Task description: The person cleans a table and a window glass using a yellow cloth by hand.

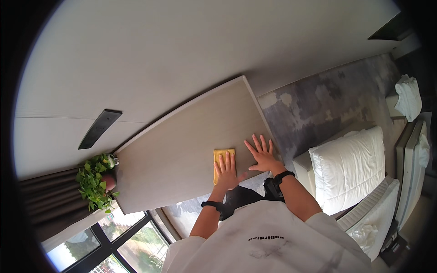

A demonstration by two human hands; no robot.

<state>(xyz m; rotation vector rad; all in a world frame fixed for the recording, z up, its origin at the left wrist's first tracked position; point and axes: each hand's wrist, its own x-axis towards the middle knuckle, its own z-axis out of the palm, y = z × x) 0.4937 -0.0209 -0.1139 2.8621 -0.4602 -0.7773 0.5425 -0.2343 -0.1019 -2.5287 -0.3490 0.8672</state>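
A folded yellow cloth (222, 153) lies on a grey-brown desktop (182, 136). My left hand (226, 170) is flat on it, fingers stretched out, covering much of its right and lower part. To the right, my right hand (262, 155) rests with fingers spread wide near the desk's right end; nothing is in it. Both wrists wear dark bands. Beyond the right hand, the desk ends at a thin pale edge.
A potted green plant (96, 184) stands at the desk's left end, beside a dark curtain (50, 195) and a window (123, 241). A black socket panel (100, 128) is on the wall. White bedding (348, 168) lies at the right, above mottled grey carpet (323, 100).
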